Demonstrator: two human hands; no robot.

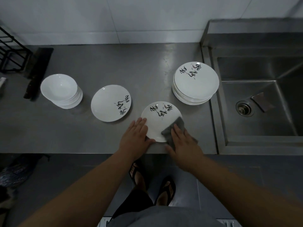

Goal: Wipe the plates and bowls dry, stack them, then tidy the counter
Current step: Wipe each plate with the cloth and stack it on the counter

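The person stands at the steel counter (pixel 131 66) with a patterned plate (pixel 161 117) lying flat near its front edge, between a lone plate (pixel 110 103) on the left and a tall stack of plates (pixel 196 82) just beside the sink (pixel 255 69). The left hand (pixel 136 135) lies flat on the plate's left rim, fingers straight and thumb along the near edge, pinning it down. The right hand (pixel 182 141) is spread flat too, pressing a grey cloth (pixel 177 122) onto the plate's near right part. Neither hand is curled round anything. This looks to me like the wiping of one plate's face, with much of the job ahead, though I can't tell wet from dry in this light. Doing it well means sweeping the cloth in full circles out to the rim, moving the left hand aside so its patch gets wiped, then turning the plate over for the underside. A stack of bowls (pixel 60 90) sits well off to the left.
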